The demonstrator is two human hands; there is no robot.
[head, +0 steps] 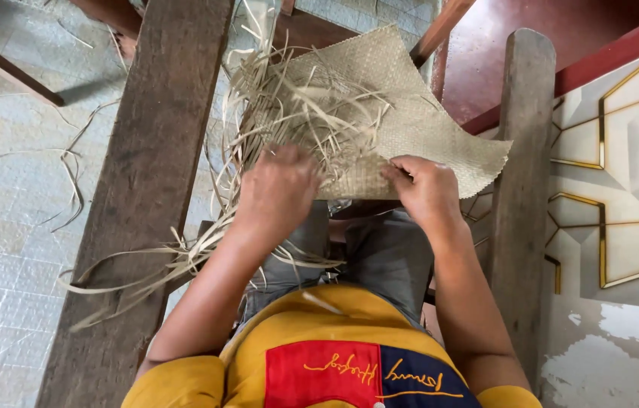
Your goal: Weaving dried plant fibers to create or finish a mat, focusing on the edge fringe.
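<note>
A large part of the woven mat [417,113] is already finished and is held over the lap, between two wooden beams [145,189]. Many loose straw strips [289,113] are left unwoven on its left side. The mat edge is pinched by the right hand [425,189]; the strips are pressed by the left hand [278,193], fingers bent

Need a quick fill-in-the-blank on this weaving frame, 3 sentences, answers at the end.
1. Both hands work at the near edge of a woven ____ mat.
2. The left hand rests among the loose ____ at the mat's unfinished side.
3. The right hand pinches the mat's edge, next to an upright wooden ____.

Missing words: straw; strips; post
</note>
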